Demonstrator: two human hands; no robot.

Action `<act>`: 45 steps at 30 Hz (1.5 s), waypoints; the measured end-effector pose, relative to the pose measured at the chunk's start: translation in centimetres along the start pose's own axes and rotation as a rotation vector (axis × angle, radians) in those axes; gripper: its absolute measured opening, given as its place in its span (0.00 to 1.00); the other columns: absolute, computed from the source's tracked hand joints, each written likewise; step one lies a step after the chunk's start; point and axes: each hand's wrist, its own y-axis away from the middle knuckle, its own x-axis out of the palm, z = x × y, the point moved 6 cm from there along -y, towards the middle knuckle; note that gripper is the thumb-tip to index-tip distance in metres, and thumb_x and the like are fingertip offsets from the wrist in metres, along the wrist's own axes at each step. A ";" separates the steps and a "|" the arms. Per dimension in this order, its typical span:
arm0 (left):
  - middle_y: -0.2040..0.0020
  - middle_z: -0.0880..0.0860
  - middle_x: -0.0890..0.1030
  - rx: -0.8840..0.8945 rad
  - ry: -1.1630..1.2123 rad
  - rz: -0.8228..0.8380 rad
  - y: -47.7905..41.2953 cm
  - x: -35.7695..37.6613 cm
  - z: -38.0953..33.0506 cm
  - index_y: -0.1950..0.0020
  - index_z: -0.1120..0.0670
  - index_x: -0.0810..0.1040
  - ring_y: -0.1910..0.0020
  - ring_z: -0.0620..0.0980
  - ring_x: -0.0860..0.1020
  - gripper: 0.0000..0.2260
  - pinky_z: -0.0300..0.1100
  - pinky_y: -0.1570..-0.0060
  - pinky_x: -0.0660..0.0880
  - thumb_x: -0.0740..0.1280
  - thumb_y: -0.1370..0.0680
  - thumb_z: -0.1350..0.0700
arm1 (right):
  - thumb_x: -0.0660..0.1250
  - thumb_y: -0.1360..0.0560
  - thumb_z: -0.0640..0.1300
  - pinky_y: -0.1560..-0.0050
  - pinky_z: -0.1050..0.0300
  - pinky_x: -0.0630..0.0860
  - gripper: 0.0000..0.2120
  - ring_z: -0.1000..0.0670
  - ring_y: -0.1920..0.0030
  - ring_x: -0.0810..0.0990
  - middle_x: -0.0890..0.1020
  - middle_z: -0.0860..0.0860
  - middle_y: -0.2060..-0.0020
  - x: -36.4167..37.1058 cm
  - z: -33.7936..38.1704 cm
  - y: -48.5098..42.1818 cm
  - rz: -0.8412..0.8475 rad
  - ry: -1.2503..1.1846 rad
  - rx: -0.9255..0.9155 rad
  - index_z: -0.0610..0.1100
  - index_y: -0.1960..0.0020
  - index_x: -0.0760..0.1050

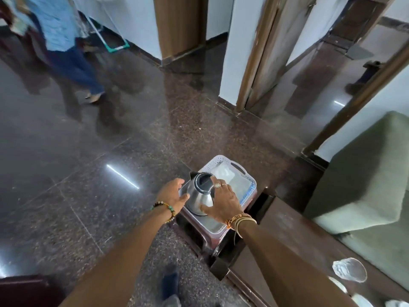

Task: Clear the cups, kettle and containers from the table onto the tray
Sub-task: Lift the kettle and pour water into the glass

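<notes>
Two hands bracket the kettle, left hand cupping its spout side, right hand spread over the handle side, fingers curled against the steel, steadying it, I reckon, as it sits at the near end of the tray, leaving room beyond for the rest.

Worn on the head, aimed forward and steeply down along both outstretched forearms. Close on the left hand and right hand, set low of centre and near the lens, with the kettle between them. Wide-angle, bending door frames and wall edges toward the margins. Beyond the hands, taking in a broad sweep of polished floor as far as a blurred person well off to the upper left. Right of the right hand, running along the dark table toward the lens, with clear glassware nearest of all in the lower right corner.
</notes>
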 end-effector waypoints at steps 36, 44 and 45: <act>0.55 0.28 0.79 -0.049 0.444 -0.007 -13.8 12.3 6.5 0.53 0.31 0.75 0.53 0.25 0.75 0.22 0.34 0.56 0.71 0.43 0.26 0.28 | 0.69 0.42 0.69 0.69 0.65 0.71 0.20 0.58 0.71 0.77 0.77 0.57 0.74 10.8 -13.3 -6.8 -0.168 -0.335 0.525 0.53 0.66 0.72; 0.49 0.48 0.83 -0.102 0.676 -0.044 -13.9 13.5 5.4 0.46 0.48 0.80 0.46 0.48 0.80 0.34 0.53 0.42 0.75 0.45 0.26 0.27 | 0.73 0.42 0.61 0.69 0.59 0.78 0.17 0.53 0.71 0.77 0.80 0.53 0.72 11.8 -13.7 -7.3 -0.178 -0.465 0.529 0.48 0.65 0.77; 0.49 0.47 0.83 -0.118 0.656 -0.051 -14.0 13.4 5.5 0.47 0.46 0.80 0.46 0.48 0.80 0.33 0.54 0.41 0.75 0.45 0.27 0.27 | 0.74 0.42 0.60 0.69 0.60 0.78 0.17 0.54 0.72 0.76 0.80 0.53 0.72 11.9 -13.7 -7.3 -0.175 -0.490 0.532 0.48 0.65 0.78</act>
